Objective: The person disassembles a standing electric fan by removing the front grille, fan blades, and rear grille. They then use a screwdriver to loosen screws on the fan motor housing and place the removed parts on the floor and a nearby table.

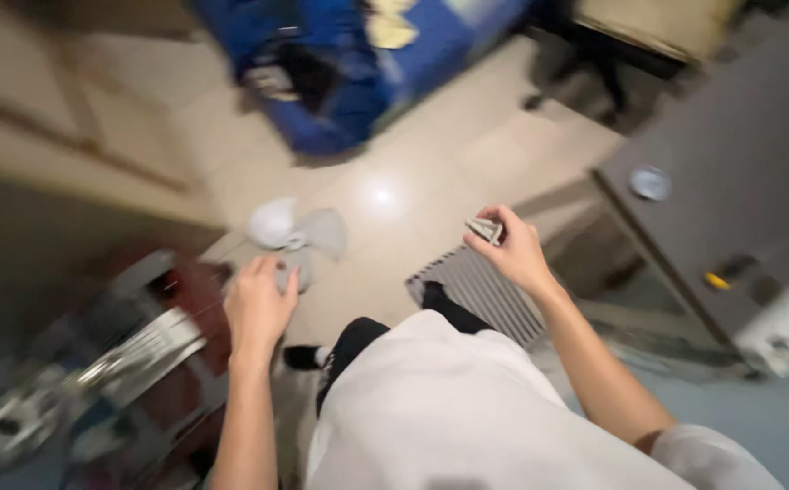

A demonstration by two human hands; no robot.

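Observation:
The view is blurred by motion. My left hand [258,304] reaches down to a pale translucent fan blade [293,231] lying on the tiled floor, fingers closing on one of its lobes. My right hand [511,249] is raised over a grey ribbed grille [476,290] on the floor and pinches a small grey striped object [485,230] between thumb and fingers. My white shirt and dark trousers fill the lower middle.
A metal wire fan guard and reddish parts [131,349] lie at lower left. A blue bag or bundle [358,63] sits at the top. A dark grey table [730,191] with small items stands at right. Wooden cabinet at left.

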